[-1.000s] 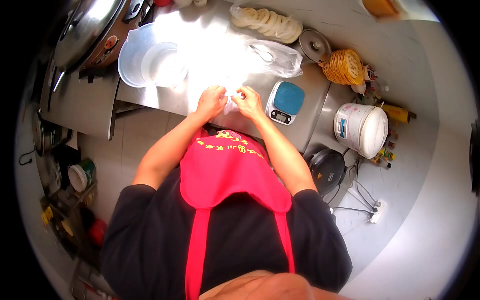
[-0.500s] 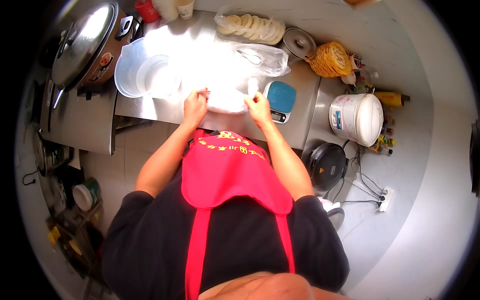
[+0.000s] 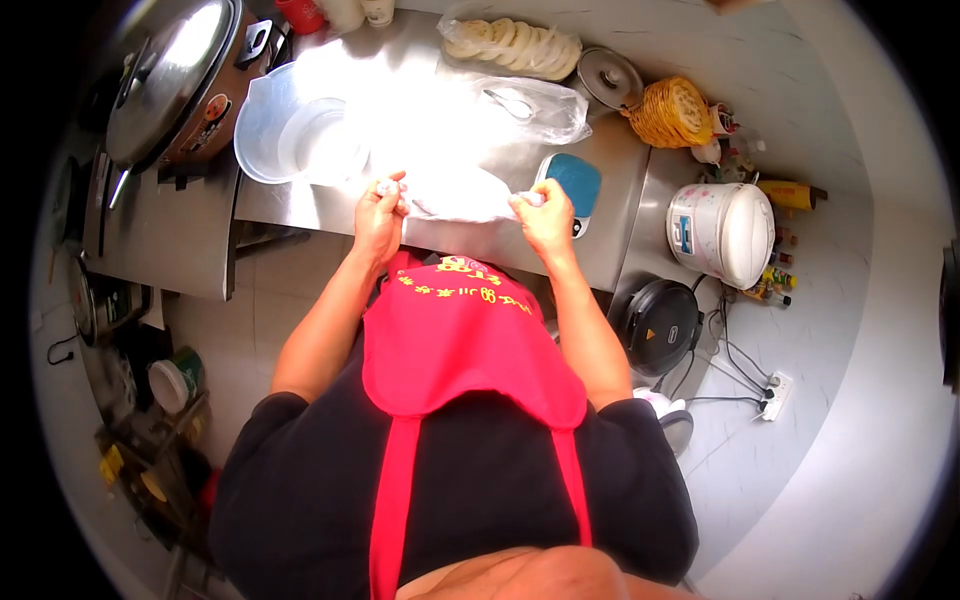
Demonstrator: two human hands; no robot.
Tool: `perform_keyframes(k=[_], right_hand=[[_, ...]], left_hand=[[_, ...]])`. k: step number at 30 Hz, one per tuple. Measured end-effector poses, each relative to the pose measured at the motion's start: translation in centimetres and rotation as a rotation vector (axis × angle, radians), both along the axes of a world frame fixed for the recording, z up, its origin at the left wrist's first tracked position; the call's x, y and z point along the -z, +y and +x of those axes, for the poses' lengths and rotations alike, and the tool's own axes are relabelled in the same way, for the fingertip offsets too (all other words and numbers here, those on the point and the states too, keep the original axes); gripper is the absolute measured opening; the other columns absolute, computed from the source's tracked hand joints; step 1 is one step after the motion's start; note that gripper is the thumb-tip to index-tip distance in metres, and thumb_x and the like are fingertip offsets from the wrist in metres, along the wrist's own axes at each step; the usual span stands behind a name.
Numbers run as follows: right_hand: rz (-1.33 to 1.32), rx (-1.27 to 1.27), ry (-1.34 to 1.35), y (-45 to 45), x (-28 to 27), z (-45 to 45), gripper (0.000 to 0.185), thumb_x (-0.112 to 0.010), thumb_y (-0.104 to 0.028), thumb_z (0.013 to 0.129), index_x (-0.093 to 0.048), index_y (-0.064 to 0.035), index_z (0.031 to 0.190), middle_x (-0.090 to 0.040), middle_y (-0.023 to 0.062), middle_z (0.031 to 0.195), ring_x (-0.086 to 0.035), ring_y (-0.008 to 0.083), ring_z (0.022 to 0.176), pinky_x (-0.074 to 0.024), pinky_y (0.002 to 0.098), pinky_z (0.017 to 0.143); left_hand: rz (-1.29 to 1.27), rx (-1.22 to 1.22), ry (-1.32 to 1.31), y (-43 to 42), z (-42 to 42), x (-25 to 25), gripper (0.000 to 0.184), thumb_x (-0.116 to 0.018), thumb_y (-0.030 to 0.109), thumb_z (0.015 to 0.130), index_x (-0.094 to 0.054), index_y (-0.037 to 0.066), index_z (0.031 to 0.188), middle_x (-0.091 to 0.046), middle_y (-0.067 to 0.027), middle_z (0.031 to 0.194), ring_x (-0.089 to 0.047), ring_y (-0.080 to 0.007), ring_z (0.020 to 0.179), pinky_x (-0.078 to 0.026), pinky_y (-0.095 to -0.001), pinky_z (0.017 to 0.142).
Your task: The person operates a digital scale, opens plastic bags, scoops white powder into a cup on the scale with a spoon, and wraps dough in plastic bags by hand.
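Between my hands a whitish plastic bag [image 3: 458, 198] is stretched along the front edge of the steel counter; glare washes out much of it and hides its contents. My left hand [image 3: 380, 218] is closed on the bag's left end. On the other side, my right hand [image 3: 545, 218] pinches the gathered right end. Just beyond my right hand sits a kitchen scale [image 3: 573, 188] with a blue top, its display partly covered by the hand. A clear plastic tub [image 3: 262, 130] stands left of the bag.
A large lidded cooker [image 3: 190, 90] stands at the left. Bagged flat dough rounds [image 3: 515, 48] and a clear bag with a spoon [image 3: 535, 108] lie at the back. To the right are a metal lid [image 3: 608, 78], a yellow woven basket [image 3: 672, 112], a white rice cooker [image 3: 722, 235] and a black appliance [image 3: 660, 325].
My hands have moved farther apart, drawing the bag wider. The right hand has shifted right and now overlaps the scale's front; the left hand has moved slightly left.
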State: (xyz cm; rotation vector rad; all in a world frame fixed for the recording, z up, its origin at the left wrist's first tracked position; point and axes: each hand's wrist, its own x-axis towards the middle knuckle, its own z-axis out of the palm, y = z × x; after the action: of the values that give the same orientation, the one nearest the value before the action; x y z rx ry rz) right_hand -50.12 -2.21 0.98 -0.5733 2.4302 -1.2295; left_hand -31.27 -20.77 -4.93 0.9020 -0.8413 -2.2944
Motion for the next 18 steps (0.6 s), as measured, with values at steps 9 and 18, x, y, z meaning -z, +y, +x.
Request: perform_keyframes(k=[9,18], right_hand=[[0.077,-0.417,0.682,-7.7,-2.2,4.7,0.046,-0.079,-0.035,0.069,-0.064,-0.0059,0.101,-0.065,0.0105,0.096,-0.057,0.03,0.104,-0.0403,0.046,0.092],[0.764,-0.294,0.272,-0.7,4.9,-2.7,0.025,-0.059,-0.014,0.08,-0.067,-0.0049,0.102,-0.068,0.0187,0.1,-0.066,0.0373,0.095,-0.0498,0.0507,0.08]], left_hand=[[-0.339,0.121,-0.398,1.0,-0.8,-4.9,0.024,-0.063,0.01,0.092,-0.067,0.003,0.114,-0.062,0.0031,0.086,-0.042,-0.0009,0.063,-0.034,-0.017,0.055],[-1.107,0.18,-0.763,1.8,0.3,-4.7,0.027,-0.074,0.021,0.079,-0.059,0.0,0.087,-0.061,-0.0176,0.085,-0.06,-0.0269,0.076,-0.049,-0.0381,0.069]])
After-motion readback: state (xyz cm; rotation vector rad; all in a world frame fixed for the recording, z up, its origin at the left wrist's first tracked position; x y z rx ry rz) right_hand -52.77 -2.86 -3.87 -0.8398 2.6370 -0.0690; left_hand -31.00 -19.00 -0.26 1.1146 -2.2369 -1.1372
